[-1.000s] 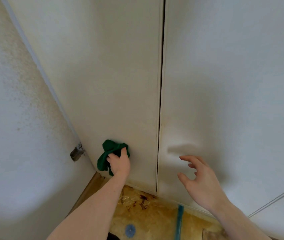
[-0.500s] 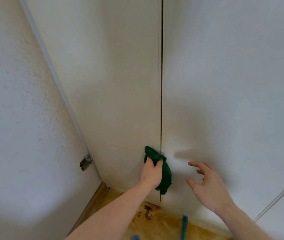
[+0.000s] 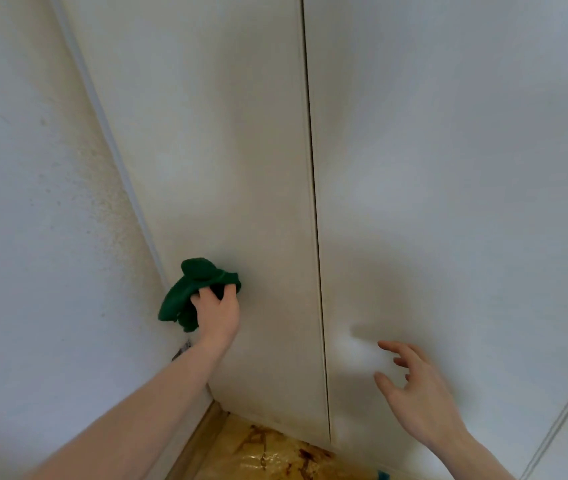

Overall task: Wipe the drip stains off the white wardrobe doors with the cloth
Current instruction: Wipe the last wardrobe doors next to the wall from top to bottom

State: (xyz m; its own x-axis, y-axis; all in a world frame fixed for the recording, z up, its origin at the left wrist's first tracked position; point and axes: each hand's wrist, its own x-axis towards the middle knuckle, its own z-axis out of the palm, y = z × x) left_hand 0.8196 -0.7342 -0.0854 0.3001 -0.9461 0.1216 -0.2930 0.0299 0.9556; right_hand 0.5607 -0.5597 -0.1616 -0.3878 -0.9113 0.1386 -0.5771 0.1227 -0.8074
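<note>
Two white wardrobe doors fill the view: the left door (image 3: 227, 168) and the right door (image 3: 449, 185), parted by a dark vertical gap. My left hand (image 3: 218, 315) grips a bunched dark green cloth (image 3: 194, 292) and holds it against the lower left part of the left door, close to the wall. My right hand (image 3: 417, 393) hovers in front of the lower right door with its fingers spread and loosely bent, holding nothing. I cannot make out any drip stains from here.
A white textured wall (image 3: 33, 237) stands at the left, meeting the wardrobe in a corner. A small metal fitting (image 3: 181, 351) peeks out beside my left forearm. Yellow-brown stained flooring (image 3: 268, 452) lies at the foot of the doors, with a wooden skirting strip (image 3: 203, 434).
My left hand has swept the green cloth leftward from the gap between the doors back to the left door's edge by the wall. My right hand has stayed hovering by the right door.
</note>
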